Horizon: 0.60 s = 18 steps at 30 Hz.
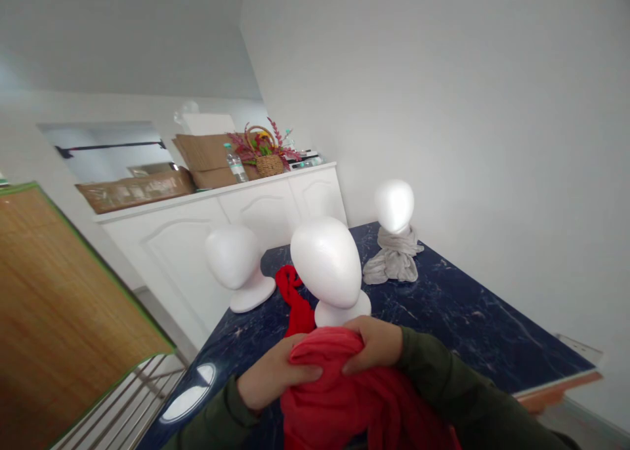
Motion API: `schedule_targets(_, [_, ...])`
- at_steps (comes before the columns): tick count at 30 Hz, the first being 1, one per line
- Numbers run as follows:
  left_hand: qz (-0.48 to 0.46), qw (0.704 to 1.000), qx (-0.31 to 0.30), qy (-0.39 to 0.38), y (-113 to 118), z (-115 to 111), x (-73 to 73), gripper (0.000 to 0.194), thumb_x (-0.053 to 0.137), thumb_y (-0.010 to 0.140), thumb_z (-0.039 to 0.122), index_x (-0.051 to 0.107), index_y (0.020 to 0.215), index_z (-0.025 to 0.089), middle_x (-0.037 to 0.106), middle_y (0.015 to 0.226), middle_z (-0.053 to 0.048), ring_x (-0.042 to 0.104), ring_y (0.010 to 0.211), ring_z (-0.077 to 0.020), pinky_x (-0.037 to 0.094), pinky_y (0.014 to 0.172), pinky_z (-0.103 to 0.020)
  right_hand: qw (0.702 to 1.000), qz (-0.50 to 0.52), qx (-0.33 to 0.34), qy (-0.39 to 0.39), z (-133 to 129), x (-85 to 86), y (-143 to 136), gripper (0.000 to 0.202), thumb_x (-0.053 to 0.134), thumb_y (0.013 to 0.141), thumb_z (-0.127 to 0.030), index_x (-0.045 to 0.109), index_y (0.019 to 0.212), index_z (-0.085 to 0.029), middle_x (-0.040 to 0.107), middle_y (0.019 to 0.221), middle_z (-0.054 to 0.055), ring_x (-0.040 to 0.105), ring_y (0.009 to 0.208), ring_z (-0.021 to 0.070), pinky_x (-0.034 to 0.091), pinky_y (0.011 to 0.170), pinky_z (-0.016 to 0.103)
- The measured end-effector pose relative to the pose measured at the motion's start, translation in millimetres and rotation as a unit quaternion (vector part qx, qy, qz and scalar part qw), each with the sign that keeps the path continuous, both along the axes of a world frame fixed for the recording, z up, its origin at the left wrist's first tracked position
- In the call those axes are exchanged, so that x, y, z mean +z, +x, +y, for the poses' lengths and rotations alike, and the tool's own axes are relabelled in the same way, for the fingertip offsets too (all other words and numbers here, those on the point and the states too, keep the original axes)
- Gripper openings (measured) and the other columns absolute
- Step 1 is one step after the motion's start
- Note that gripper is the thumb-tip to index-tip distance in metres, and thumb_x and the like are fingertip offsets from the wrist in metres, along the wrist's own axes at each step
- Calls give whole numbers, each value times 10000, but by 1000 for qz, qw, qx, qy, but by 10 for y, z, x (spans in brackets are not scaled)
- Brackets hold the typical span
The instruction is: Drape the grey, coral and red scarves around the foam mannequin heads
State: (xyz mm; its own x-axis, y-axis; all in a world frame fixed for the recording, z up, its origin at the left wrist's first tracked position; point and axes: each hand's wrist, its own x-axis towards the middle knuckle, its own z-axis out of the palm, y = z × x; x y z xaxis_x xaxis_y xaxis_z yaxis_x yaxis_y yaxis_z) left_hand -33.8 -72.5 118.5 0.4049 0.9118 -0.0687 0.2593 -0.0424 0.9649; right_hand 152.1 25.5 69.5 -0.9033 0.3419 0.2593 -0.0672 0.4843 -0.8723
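Observation:
My left hand (273, 376) and my right hand (377, 345) both grip a bunched red scarf (344, 397) low in the view, just in front of a white foam mannequin head (327, 266). A trailing part of the red fabric (294, 302) lies on the dark blue marbled table (467, 319) to the left of that head. Another bare foam head (236, 261) stands at the left near the table's edge. A third foam head (394, 205) at the back has a grey scarf (394, 258) wrapped around its base.
A white cabinet (221, 227) stands behind the table, bearing cardboard boxes (135, 191), a water bottle (235, 164) and a basket of red flowers (266, 151). A wooden panel with a green edge (59, 306) fills the left. A white wall (467, 109) borders the table's right.

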Motion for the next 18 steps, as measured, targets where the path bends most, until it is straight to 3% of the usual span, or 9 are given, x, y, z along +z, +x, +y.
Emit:
schedule_targets(3, [-16,999,-29,-20,-59,10,-37,566,673,625,198,490,1160,178,523,1183,-69,443,1089,-274,298,943,-403,998,11,-43,52,-43,127,123,404,558,570,-80,603,968,-131,605,763,-18,535,616,121,418,572,195])
schedule_targets(6, [-81,994,-65,-15,-78,18,-61,579,649,662,268,444,1201,217,481,1231,-66,415,1121,-271,265,964,-416,991,42,-74,104,-113,332,187,441,522,571,-51,589,998,-139,606,823,-6,534,640,116,409,589,191])
schedule_targets(12, [-205,974,-97,-10,-66,64,1,598,559,705,443,410,1227,191,423,1280,-99,386,1152,-280,271,966,-407,975,30,-108,192,-279,693,177,312,645,642,-253,610,941,-170,614,847,3,551,769,153,403,708,238])
schedule_targets(15, [-155,982,-108,-30,-58,92,84,664,614,656,427,407,1227,159,494,1205,-123,477,1050,-309,333,903,-438,968,36,-158,194,-325,768,156,297,658,616,-224,602,904,-174,603,788,-6,538,691,127,405,657,224])
schedule_targets(18, [-66,990,-115,-43,-13,88,143,481,635,659,260,524,1112,142,587,1078,-98,529,978,-267,352,887,-405,964,48,-212,154,-325,743,91,384,640,579,-127,559,949,-187,518,588,-56,456,512,83,370,520,194])
